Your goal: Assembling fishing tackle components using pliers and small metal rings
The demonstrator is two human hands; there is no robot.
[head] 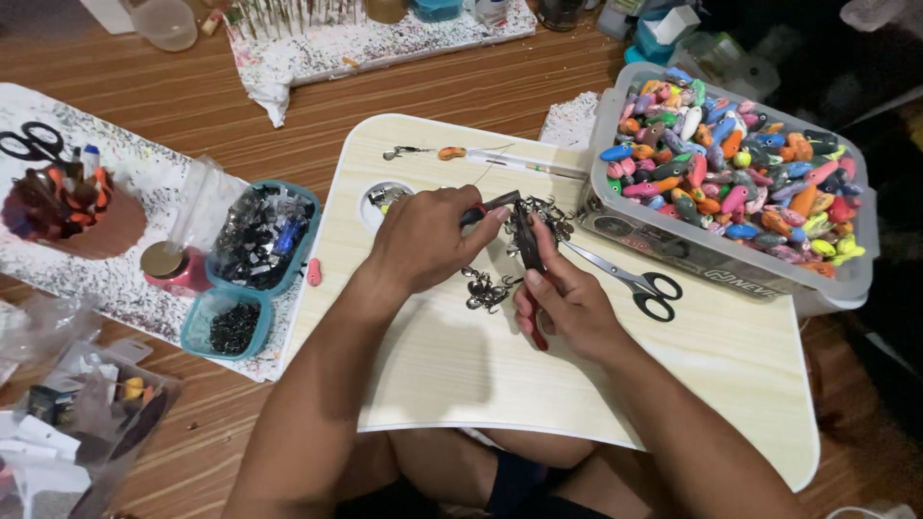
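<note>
Right hand (pixel 567 303) nearest, fingers wrapped round pliers (pixel 527 252) over lap desk (pixel 452 365); left hand (pixel 423 235) pinches small dark piece at pliers' tip. Metal hooks (pixel 488 288) just beside — likely light, stiff, sharp; best held by shank. Scissors (pixel 630 281) near.

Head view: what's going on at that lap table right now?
A person sits with a pale wooden lap table over their legs. The right hand grips red-handled pliers, tips pointing at a small piece pinched in the left hand. Small metal hooks lie scattered between the hands, and scissors lie beside the right hand. A clear bin of painted fishing lures stands at the table's right.
</note>
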